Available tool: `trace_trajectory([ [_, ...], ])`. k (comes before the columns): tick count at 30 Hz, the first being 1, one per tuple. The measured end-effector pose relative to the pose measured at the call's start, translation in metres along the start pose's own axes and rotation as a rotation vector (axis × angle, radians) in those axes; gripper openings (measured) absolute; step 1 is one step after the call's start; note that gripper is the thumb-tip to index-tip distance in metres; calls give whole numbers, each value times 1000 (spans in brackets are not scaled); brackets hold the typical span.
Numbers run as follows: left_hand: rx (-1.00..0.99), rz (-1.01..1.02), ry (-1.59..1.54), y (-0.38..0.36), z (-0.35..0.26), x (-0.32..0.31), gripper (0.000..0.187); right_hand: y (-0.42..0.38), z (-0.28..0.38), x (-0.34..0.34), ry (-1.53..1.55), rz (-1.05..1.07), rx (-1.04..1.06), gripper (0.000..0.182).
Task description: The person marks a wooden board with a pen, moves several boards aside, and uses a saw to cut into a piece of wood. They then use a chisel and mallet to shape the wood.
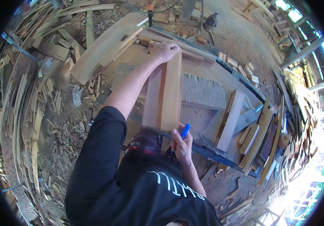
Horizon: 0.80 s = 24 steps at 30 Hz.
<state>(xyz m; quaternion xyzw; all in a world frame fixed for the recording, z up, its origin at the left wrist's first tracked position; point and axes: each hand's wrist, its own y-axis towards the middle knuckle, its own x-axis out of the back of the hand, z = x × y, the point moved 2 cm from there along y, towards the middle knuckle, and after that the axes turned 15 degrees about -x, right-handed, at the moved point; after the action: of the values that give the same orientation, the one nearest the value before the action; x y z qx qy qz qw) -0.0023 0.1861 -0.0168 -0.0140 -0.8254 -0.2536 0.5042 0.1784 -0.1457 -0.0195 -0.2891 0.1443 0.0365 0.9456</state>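
Note:
A long light wooden board [171, 92] lies lengthwise in front of me, across the near edge of the workbench. Beside its left side is a flat, slightly pinkish board [154, 98]. My left hand [166, 52] grips the far end of the light board, its fingers bent over the top. At the near end, my right hand [182, 144] holds a blue marker [185, 130] between its fingers, with the thumb near the board's end. Right of the board sits a rough-faced grey wooden block [203, 91].
More planks lie on the bench's right part [231, 120] and at its far left [109, 45]. A dark rail [244, 81] runs along the bench's far side. Scrap wood piles [19, 109] and chips cover the ground at left.

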Motion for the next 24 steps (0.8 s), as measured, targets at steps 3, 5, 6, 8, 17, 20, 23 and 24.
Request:
trace_trajectory([
  [3,42,132,-129,6,4,10,42,1,-3,3,15,-34,-10,44],
  [5,59,163,-221,6,3,24,42,1,-3,3,7,-22,-17,44],
  [6,68,210,-321,6,5,26,41,0,-4,4,11,-23,-31,44],
  [8,79,229,-327,7,7,31,40,-2,-5,6,0,-8,-29,44],
  [17,-40,155,-387,-9,8,21,40,-15,-1,8,13,-5,-112,41],
  [20,-158,27,-583,-13,16,5,39,-12,-2,9,-59,-13,-23,39],
  [23,-147,-63,-164,-27,8,21,43,-16,-3,13,-25,21,-19,43],
  [24,-141,-123,-128,-32,11,19,45,-16,-1,14,-58,15,45,44],
])
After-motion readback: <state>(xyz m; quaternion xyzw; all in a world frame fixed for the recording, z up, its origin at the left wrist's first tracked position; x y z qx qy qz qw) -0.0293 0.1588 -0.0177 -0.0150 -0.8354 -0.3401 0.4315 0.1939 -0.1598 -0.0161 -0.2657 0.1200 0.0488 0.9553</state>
